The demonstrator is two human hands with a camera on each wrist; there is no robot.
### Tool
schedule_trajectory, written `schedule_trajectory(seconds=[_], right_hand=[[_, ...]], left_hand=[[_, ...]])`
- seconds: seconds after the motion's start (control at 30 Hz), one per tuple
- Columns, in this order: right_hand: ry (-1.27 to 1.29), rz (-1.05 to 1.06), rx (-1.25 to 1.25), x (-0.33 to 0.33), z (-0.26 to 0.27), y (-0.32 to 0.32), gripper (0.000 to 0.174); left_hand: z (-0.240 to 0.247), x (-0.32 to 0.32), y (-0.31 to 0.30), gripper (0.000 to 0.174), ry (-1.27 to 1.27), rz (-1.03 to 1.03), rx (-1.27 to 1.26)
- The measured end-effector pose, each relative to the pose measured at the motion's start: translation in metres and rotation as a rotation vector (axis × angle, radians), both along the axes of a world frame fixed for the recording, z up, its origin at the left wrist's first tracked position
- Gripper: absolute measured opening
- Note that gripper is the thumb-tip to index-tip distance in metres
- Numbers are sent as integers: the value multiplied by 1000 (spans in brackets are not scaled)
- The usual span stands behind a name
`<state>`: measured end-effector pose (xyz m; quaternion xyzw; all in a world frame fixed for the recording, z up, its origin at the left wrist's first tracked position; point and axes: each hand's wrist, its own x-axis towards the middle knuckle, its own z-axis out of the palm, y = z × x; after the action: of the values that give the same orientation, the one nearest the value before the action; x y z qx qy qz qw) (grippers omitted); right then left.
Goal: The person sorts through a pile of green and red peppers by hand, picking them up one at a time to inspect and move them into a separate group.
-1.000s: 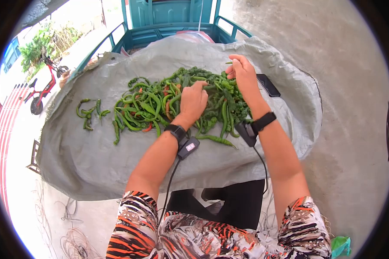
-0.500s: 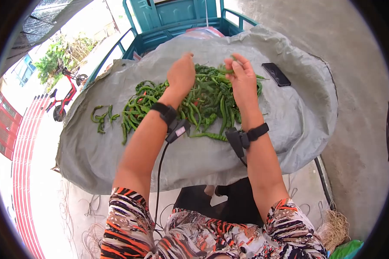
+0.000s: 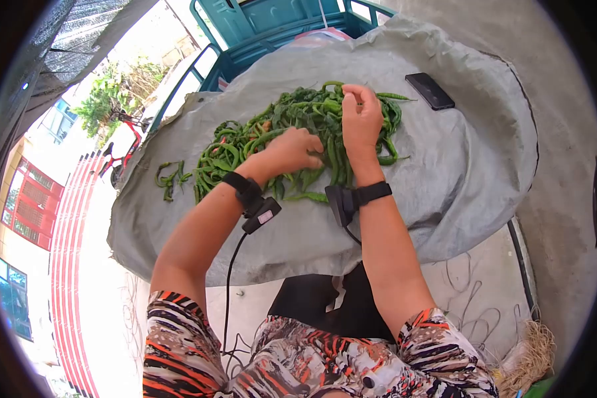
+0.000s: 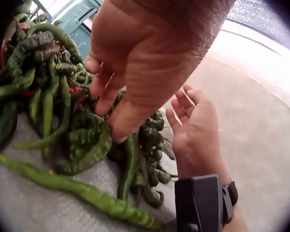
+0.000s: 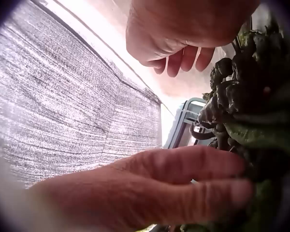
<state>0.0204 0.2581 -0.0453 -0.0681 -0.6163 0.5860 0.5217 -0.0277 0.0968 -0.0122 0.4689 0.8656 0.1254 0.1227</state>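
Observation:
A heap of long green chili peppers [image 3: 229, 156], with a few red ones among them, lies on a grey tarp. My left hand [image 3: 286, 158] reaches over the heap's middle, thumb and fingers apart. In the left wrist view its fingertips hang right at a wrinkled dark-green pepper [image 4: 87, 142], and nothing shows in its grasp. My right hand [image 3: 363, 126] hovers above the heap's right side, fingers loosely bent. The right wrist view shows those fingers [image 5: 174, 63] with nothing between them. Beside the heap, one long light-green pepper [image 4: 82, 191] lies on the tarp.
A black phone [image 3: 431, 91] lies on the grey tarp [image 3: 458, 172] to the right. Several peppers [image 3: 171, 178] sit apart at the left. Behind stands a blue-green cart bed [image 3: 265, 30]; dry fibre [image 3: 530, 355] is at lower right.
My left hand has come back from the heap's far side to its middle. The green pepper in my right hand half a second ago no longer shows there. The head view has shifted.

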Motion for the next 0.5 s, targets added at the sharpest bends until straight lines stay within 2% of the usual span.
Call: schedule_trajectory(seconds=[0.07, 0.17, 0.27, 0.37, 0.4, 0.5], right_hand=[[-37, -30, 31, 0, 1, -2, 15], [-80, 73, -47, -7, -6, -6, 17], [-92, 25, 15, -3, -6, -9, 18], [-116, 108, 8, 7, -1, -10, 18], [-136, 143, 33, 11, 1, -11, 18], [-173, 261, 139, 12, 4, -13, 21]], left_hand=[[-13, 9, -2, 37, 201, -40, -1], [-11, 21, 3, 34, 290, 77, -71], [-8, 18, 2, 31, 203, 155, -41], [-11, 8, -13, 29, 184, 215, 211], [-8, 11, -15, 29, 306, 240, 242], [6, 18, -23, 26, 68, 428, 330]])
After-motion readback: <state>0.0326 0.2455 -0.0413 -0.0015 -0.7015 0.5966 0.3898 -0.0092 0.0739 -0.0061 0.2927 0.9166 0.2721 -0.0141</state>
